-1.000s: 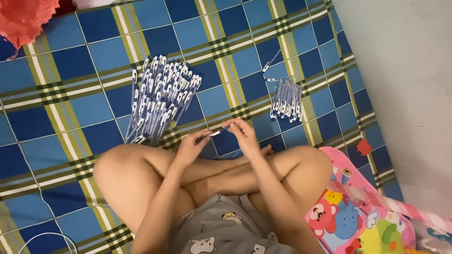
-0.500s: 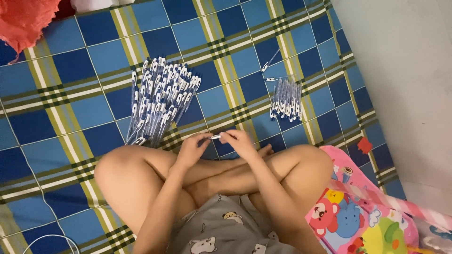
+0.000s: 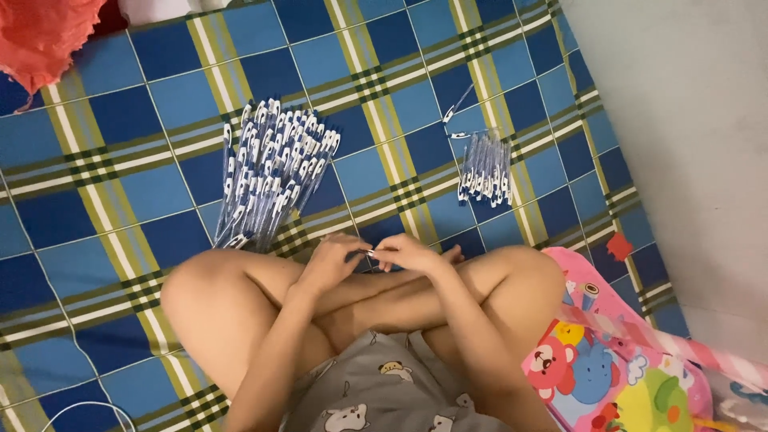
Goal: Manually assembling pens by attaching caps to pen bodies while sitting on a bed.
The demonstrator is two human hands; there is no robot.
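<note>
A small pen part [image 3: 370,253], pale and thin, is pinched between both hands just above the crossed legs, at the near edge of the blue plaid mat [image 3: 96,160]. The left hand [image 3: 332,262] is closed around one end, fingers curled; the right hand [image 3: 410,253] is gripped on the other end, thumb and forefinger pressed together. What exactly is being joined cannot be made out, since the piece is mostly hidden by the fingers.

Farther out on the mat, up and to the left of the hands, a large fanned pile of white-and-blue pens [image 3: 272,172] is laid out. A smaller bundle of clear pen barrels [image 3: 484,172] is placed up and to the right of the hands, well apart from the big pile, with one loose piece [image 3: 456,112] lying just beyond it. At the mat's far left corner a red cloth [image 3: 44,36] is seen; off the mat's right edge, beside the knee, a pink cartoon-printed bag [image 3: 616,376] is resting on the pale floor [image 3: 688,120].

Risk, as judged: the part is held over the legs, not the mat, so a slip of the pinch could send it down between the legs. The fanned pile could also be scattered by a careless reach.
</note>
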